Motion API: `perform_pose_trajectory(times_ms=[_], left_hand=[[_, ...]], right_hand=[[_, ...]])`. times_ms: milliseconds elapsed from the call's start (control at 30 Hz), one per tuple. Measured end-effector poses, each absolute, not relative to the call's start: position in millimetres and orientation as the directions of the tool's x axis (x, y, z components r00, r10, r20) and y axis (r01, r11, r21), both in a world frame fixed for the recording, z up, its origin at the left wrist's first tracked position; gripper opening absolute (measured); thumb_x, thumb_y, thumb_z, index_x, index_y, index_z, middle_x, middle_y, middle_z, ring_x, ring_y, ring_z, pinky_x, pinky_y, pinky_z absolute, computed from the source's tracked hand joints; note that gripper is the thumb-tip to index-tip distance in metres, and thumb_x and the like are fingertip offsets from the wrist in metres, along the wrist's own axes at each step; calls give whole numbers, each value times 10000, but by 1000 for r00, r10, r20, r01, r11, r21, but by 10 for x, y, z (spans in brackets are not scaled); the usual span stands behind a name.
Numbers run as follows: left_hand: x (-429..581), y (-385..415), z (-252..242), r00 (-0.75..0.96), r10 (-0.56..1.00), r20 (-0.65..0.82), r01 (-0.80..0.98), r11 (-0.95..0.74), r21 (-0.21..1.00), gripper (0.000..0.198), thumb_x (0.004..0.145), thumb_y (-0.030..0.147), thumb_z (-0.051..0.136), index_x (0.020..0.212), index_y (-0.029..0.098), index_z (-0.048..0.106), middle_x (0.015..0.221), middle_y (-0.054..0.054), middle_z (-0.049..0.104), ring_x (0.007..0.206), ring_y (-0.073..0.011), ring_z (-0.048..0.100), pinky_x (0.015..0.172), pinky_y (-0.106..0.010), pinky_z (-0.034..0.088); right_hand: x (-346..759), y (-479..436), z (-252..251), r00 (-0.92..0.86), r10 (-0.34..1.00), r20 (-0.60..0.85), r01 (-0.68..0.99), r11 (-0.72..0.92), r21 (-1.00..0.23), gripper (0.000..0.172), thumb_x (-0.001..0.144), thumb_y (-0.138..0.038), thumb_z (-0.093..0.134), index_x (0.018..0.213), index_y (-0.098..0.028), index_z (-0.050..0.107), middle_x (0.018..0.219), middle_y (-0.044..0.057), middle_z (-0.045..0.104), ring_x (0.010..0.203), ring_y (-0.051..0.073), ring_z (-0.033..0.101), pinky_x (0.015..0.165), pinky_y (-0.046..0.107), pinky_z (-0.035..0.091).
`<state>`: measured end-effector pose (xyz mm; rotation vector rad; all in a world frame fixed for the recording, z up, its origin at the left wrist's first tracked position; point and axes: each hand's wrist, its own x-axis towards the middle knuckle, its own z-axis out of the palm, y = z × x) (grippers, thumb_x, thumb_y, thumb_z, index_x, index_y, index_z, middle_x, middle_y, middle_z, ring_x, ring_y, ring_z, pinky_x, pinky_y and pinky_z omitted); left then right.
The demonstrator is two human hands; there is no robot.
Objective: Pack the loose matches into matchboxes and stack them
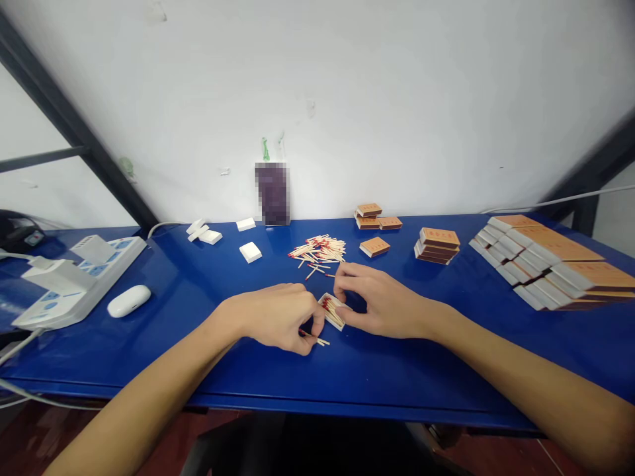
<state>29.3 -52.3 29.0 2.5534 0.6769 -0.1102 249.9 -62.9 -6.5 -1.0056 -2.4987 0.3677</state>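
Observation:
Near the table's front, my left hand (282, 320) is closed in a pinch on a few matches (322, 342), their pale ends sticking out to the right. My right hand (384, 301) grips the far right side of a small white matchbox tray (340, 324), thumb and fingers bent around its edge. Inside the tray lie several matches (333, 311) with red heads, partly hidden by my fingers. Just beyond my hands spreads a loose pile of red-tipped matches (325, 248), a few strays lying on its near side.
White tray-like pieces (251, 252) lie at the back left. Matchboxes stand at the back (368, 210), in a short stack (436, 244) and in a large block (555, 258) on the right. An earbud case (129, 301) and a power strip (84, 281) occupy the blue table's (198, 370) left.

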Motion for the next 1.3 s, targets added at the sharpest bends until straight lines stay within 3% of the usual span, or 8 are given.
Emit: perform_pose_trajectory(times_ms=[300,500,633,733,833,1000,1167,1300], left_hand=[[253,-474,317,848,496,-187,521,-714,468,85,624,118,656,667,175,611,537,77,532,454,-58,389,485,-210,306],[205,-388,364,818,575,23,484,-709,514,26,700,176,632,723,171,642,533,80,404,479,-59,315,483,-208,279],[289,-354,234,817,565,120,458,-760,461,66,713,169,627,760,161,672,618,53,540,532,-65,419,545,-210,324],[320,-327,142,836,531,139,438,-798,413,140,779,178,585,867,166,694,714,27,624,590,-82,494,604,-222,362],[270,-290,145,813,557,170,469,-799,376,262,835,247,571,1066,178,674,717,28,589,588,-99,483,607,-237,366],[175,-256,219,829,548,113,483,-803,349,436,799,431,673,1167,202,635,837,1,591,730,-147,539,686,-268,401],[219,-263,129,834,550,43,511,-801,313,305,785,446,693,948,196,630,768,23,582,656,-127,501,599,-256,327],[245,-264,70,820,571,36,535,-788,305,377,793,553,680,894,197,604,708,35,563,604,-120,462,564,-257,284]], right_hand=[[2439,-621,-139,-613,709,349,577,703,-415,159,867,-219,562,711,-197,578,933,66,586,866,189,542,763,332,432],[2459,-628,-89,-594,730,338,617,683,-392,182,891,-316,558,752,-206,520,829,28,555,755,169,498,675,309,384],[2538,-572,-50,-566,756,328,622,653,-433,71,907,-254,490,854,-207,493,774,4,558,688,157,482,638,296,367],[2589,-473,-103,-469,808,357,677,588,-443,60,902,-199,468,913,-196,527,774,9,565,695,160,504,645,293,376],[2603,-367,-218,-450,838,309,746,543,-387,100,910,-249,512,940,-186,584,848,40,578,756,181,534,675,307,391],[2594,-298,-321,-466,849,249,767,528,-364,107,915,-228,504,855,-193,585,874,47,582,796,186,556,700,312,405],[2614,-391,-128,-476,818,323,717,574,-395,97,881,-221,545,790,-197,569,813,28,591,730,163,542,658,292,394],[2604,-493,-12,-587,747,312,609,661,-438,107,875,-246,581,780,-205,607,749,-2,584,674,137,516,627,273,381]])
